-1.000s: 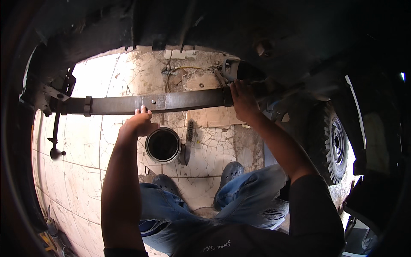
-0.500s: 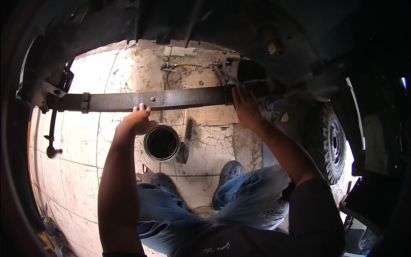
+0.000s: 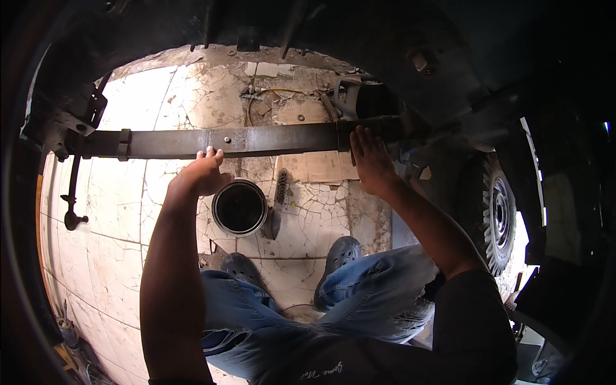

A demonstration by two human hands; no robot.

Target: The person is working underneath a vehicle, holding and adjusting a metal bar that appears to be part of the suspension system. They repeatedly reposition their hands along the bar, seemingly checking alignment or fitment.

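Observation:
A long dark steel leaf spring [image 3: 282,138] runs across the view under a vehicle, with a small bolt head near its middle and a clip [image 3: 124,144] round its left part. At its near edge, just left of the bolt head, the fingertips of my left hand [image 3: 199,173] touch it; the thumb stands apart. Farther right, my right hand [image 3: 372,157] lies on the spring with its fingers stretched out. Neither hand is seen wrapped round the spring. Below, an open can [image 3: 239,207] with a dark inside stands beside a black-bristled brush [image 3: 281,186].
The dark vehicle body [image 3: 289,25] arches over the far side. A treaded tyre [image 3: 497,218] is at the right. A linkage rod [image 3: 74,186] hangs at the left. Cardboard [image 3: 314,168] lies on the cracked tile floor [image 3: 96,205], and my shoes stand behind the can.
The spring, hands and floor things sit slightly higher in the picture, with the left part shifted a little left. Both hands keep about the same places on the spring.

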